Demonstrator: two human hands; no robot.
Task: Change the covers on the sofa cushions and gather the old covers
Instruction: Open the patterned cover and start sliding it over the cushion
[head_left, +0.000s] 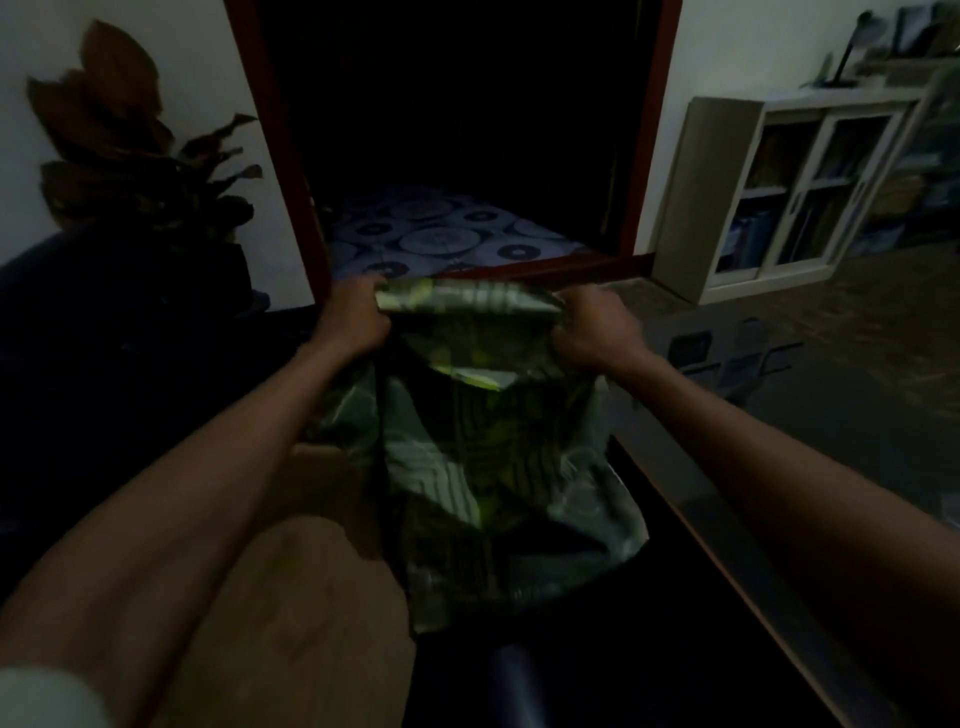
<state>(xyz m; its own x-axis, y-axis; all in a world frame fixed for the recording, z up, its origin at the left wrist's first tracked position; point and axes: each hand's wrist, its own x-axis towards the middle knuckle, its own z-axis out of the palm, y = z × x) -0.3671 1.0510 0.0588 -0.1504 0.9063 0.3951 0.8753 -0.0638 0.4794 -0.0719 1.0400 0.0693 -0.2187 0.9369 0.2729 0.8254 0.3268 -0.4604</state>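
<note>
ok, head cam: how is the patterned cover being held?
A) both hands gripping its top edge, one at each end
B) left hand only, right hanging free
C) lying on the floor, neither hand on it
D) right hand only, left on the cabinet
A: the left hand and the right hand each grip an end of the cover's top edge, and the rest hangs down between the arms.
</note>
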